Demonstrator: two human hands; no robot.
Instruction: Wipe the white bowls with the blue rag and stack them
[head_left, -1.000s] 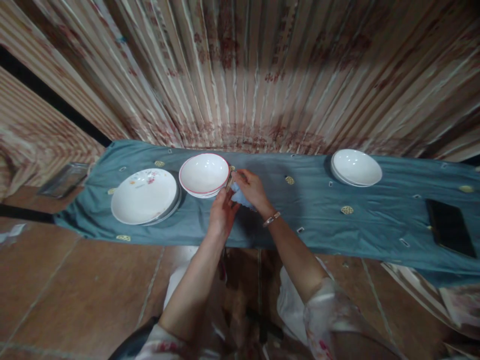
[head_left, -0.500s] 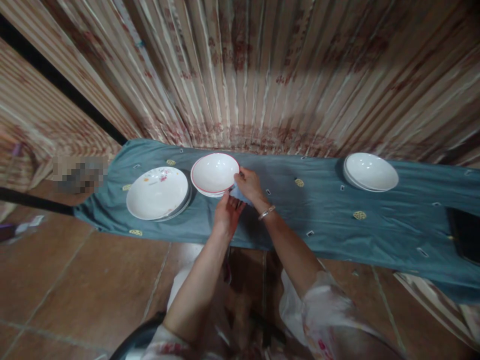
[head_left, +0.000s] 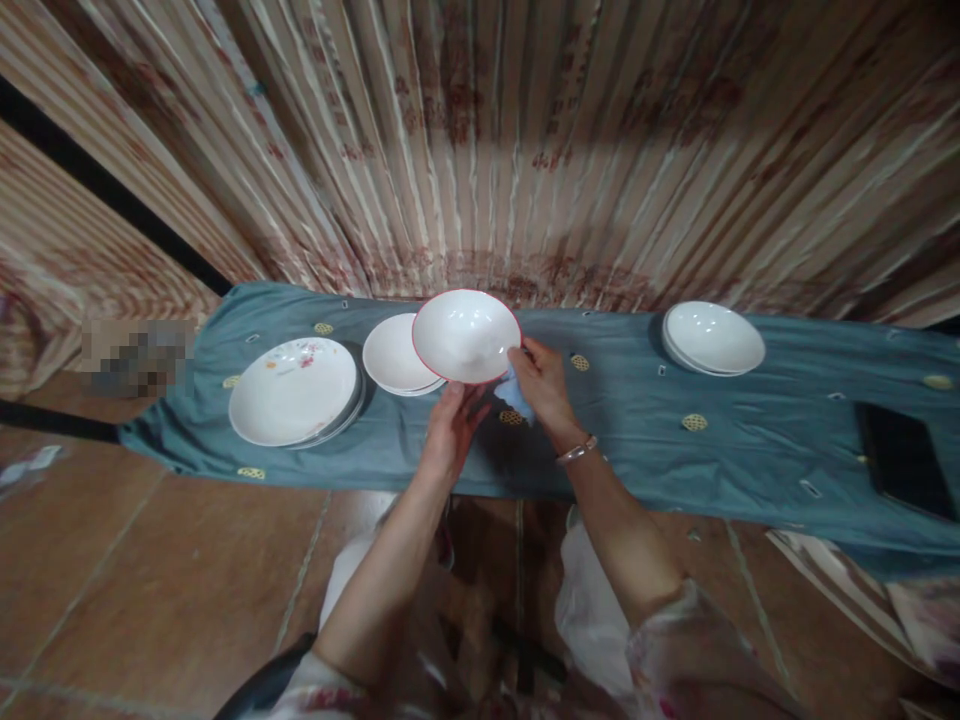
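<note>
One red-rimmed bowl (head_left: 466,335), just lifted off at least two white bowls (head_left: 391,358), is now separate above the tablecloth (head_left: 637,450). The right hand (head_left: 547,388) pinches its rim and one blue cloth (head_left: 513,396); the left hand (head_left: 450,430) touches its near side, fingers slightly spread. Leftmost edge: at least two plates (head_left: 289,400); far edge, rightward: two-plus deep bowls (head_left: 716,338); near edge: one phone or tablet (head_left: 904,460).

A patterned curtain (head_left: 517,130) is hanging at 12 o'clock, a black bar (head_left: 112,192) slanting at 10. A dark slab (head_left: 904,460) is lying at 3 on the teal tablecloth (head_left: 630,430); brown floor tiles (head_left: 202,570) are showing at 8.
</note>
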